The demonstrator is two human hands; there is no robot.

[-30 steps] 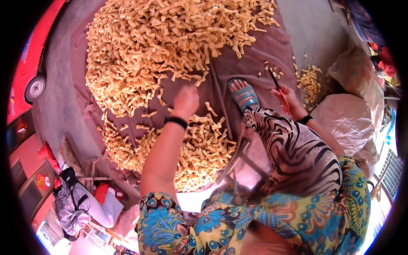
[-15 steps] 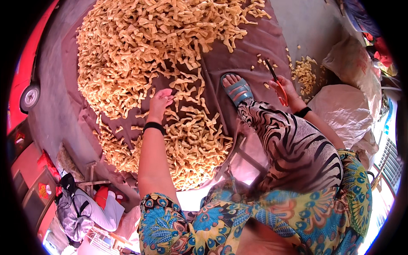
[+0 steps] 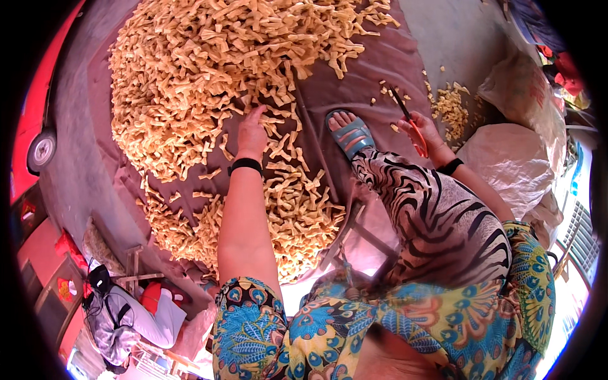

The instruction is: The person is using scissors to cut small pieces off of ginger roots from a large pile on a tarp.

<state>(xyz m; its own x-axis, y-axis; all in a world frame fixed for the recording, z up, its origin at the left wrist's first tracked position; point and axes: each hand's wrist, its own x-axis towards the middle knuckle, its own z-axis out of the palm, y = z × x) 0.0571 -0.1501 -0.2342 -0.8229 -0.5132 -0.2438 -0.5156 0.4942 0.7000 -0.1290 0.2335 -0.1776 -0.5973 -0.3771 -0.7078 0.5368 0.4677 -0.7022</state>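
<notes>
My left hand [image 3: 253, 134] reaches over the cloth at the edge of a large heap of yellow, bow-shaped knotted pieces [image 3: 190, 69]. Its fingers are stretched toward a few pieces at the heap's border, and no piece shows clearly in them. A smaller pile of the same pieces [image 3: 301, 215] lies nearer to me, partly behind my left forearm. Over by my right knee, my right hand [image 3: 429, 136] is closed around scissors with red-orange handles [image 3: 417, 134]. Their dark blades point away and to the left.
The pieces lie on a brownish-purple cloth [image 3: 367, 63]. Small yellow scraps [image 3: 451, 109] are scattered at the right, beside pale sacks [image 3: 506, 164]. My sandalled foot [image 3: 350, 132] rests on the cloth. A red vehicle [image 3: 38, 107] stands far left, and a seated person [image 3: 136, 316] is lower left.
My left hand has moved away from me and slightly right, from the bare cloth to the big heap's edge. The right hand keeps holding the scissors in nearly the same place.
</notes>
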